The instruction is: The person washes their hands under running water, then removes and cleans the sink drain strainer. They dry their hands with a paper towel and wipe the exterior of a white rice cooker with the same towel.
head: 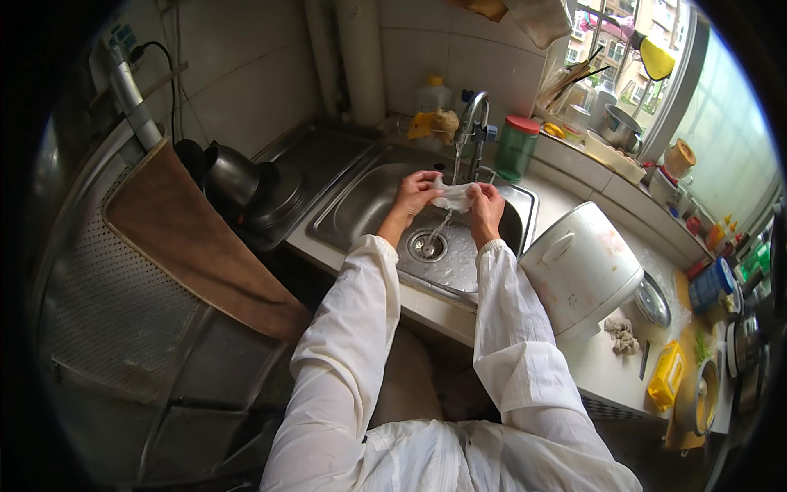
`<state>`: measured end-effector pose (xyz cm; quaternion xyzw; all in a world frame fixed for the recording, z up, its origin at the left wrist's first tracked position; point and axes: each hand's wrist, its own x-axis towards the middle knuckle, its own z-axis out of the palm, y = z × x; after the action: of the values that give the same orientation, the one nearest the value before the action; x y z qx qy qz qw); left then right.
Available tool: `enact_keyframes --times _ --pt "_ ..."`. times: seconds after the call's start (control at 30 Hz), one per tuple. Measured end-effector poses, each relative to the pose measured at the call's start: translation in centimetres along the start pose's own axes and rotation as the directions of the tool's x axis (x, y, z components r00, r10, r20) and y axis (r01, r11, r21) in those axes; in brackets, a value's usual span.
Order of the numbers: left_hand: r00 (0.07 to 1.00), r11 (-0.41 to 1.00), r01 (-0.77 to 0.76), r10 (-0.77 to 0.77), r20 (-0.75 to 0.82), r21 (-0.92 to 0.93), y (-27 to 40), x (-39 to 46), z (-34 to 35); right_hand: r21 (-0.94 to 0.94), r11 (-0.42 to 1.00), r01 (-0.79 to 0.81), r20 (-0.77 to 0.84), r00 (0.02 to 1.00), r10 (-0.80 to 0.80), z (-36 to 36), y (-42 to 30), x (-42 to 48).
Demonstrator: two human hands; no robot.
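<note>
A thin white cloth (454, 197), wet and stretched between my hands, hangs above the stainless steel sink (363, 209). My left hand (418, 195) pinches its left end, and my right hand (487, 206) grips the other end. Water pours from the curved chrome faucet (476, 114) onto the cloth. Below, the stream runs off towards the round drain strainer (428, 245). Droplets cover the basin floor around the drain.
Right of the sink, a white rice cooker (578, 264) stands on the counter beside a crumpled rag (622, 336) and a yellow packet (666, 375). A red-lidded green jar (518, 147) is behind the sink. Dark pots (230, 175) sit left, near a brown board-like panel (197, 246).
</note>
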<state>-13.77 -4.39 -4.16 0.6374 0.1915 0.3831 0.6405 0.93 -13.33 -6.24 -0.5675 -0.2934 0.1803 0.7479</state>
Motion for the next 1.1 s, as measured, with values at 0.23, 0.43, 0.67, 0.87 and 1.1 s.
enact_keyframes --times 0.23,0.43,0.67,0.87,1.1 --pt "0.997 0.997 -0.02 0.014 -0.073 -0.08 -1.7 1.4 0.4 0.072 0.99 -0.121 0.258 0.961 0.098 2.0 -2.6 -1.6" --pt "0.973 0.988 -0.152 0.146 -0.177 -0.026 -1.1 2.9 -0.6 -0.184 0.98 -0.078 0.023 0.996 0.083 -1.5 1.9 1.4" --pt "0.962 0.974 -0.193 0.164 0.218 0.119 0.0 3.3 0.7 0.168 0.981 0.094 0.352 0.924 -0.148 2.2 -0.3 -1.2" --pt "0.971 0.97 -0.224 0.214 0.109 0.094 2.9 4.3 0.0 -0.235 0.967 -0.1 0.393 0.9 0.188 -0.8 3.1 -1.7" --pt "0.969 0.963 -0.243 0.234 0.084 0.114 3.8 4.0 -0.5 -0.715 0.697 -0.062 0.456 0.714 0.532 -2.5 3.6 -2.5"
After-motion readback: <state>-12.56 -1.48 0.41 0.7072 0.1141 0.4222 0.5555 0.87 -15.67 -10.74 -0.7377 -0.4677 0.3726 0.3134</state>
